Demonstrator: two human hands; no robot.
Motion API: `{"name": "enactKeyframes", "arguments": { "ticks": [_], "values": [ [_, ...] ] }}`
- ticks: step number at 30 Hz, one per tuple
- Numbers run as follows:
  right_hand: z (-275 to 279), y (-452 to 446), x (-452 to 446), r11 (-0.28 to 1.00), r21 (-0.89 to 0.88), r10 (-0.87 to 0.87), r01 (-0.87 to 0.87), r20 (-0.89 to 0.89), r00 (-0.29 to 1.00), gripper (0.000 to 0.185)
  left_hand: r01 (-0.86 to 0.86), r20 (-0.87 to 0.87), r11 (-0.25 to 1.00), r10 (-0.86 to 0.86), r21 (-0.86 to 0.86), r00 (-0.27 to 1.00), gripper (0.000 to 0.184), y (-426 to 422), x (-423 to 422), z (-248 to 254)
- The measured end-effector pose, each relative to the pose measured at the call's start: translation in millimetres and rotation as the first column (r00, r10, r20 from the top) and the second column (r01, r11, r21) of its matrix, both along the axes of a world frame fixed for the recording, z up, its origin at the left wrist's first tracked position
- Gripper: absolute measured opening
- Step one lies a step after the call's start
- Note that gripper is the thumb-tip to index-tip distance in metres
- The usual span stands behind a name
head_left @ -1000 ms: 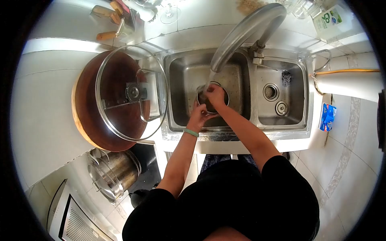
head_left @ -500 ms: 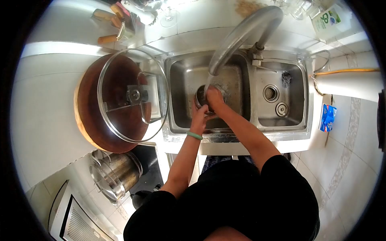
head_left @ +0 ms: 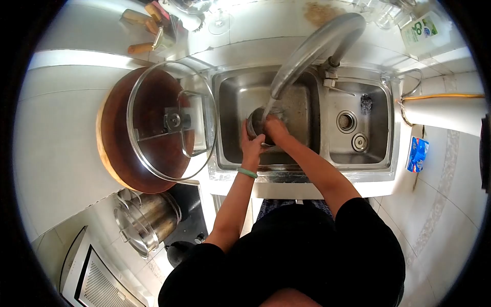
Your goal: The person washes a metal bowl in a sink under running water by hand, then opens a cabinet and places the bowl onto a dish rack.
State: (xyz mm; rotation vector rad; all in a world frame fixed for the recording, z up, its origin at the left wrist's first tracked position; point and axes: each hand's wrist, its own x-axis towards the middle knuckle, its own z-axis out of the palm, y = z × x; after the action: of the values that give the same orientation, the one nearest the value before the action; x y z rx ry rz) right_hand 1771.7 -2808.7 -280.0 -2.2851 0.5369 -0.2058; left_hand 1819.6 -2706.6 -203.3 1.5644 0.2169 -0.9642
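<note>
In the left basin of the sink [head_left: 225,128], my left hand [head_left: 251,146] grips the near left side of a round metal bowl [head_left: 254,123], its thumb over the rim. My right hand [head_left: 276,129] reaches into the bowl from the right. Its fingers are down inside the bowl and hidden, so I cannot see whether they hold anything. Water falls from the curved faucet [head_left: 317,48] into the bowl beside my right hand. The bowl looks tilted, and its contents are too blurred to make out.
A glass lid [head_left: 134,134] leans over a round wooden board [head_left: 115,128] at the left. Below it stands a steel pot [head_left: 161,217]. The right basin [head_left: 358,158] has a drain strainer [head_left: 359,142]. A blue packet [head_left: 418,154] lies farther right; knives [head_left: 140,47] stand at upper left.
The right hand has shifted slightly downward and right inside the bowl, and more of the bowl's rim shows. The left hand keeps its grip. The whole view has shifted a little.
</note>
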Motion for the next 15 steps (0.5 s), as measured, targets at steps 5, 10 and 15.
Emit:
{"name": "enactKeyframes", "arguments": {
  "ticks": [5, 10, 15],
  "values": [
    [-29, -10, 1, 0.938, -0.197, 0.326, -0.284, 0.226, 0.918, 0.025, 0.04, -0.053, 0.998, -0.037, 0.04, 0.998, 0.078, 4, 3, 7],
    [-8, -21, -4, 0.817, -0.508, 0.335, -0.275, 0.029, 0.942, 0.033, 0.028, 0.006, 1.0, -0.028, 0.008, 1.0, 0.08, -2, 3, 16],
    [5, -3, -11, 0.91, -0.344, 0.179, -0.234, -0.183, 0.967, 0.029, 0.007, 0.007, 1.0, -0.007, 0.011, 1.0, 0.078, 1, -1, 2]
  ]
}}
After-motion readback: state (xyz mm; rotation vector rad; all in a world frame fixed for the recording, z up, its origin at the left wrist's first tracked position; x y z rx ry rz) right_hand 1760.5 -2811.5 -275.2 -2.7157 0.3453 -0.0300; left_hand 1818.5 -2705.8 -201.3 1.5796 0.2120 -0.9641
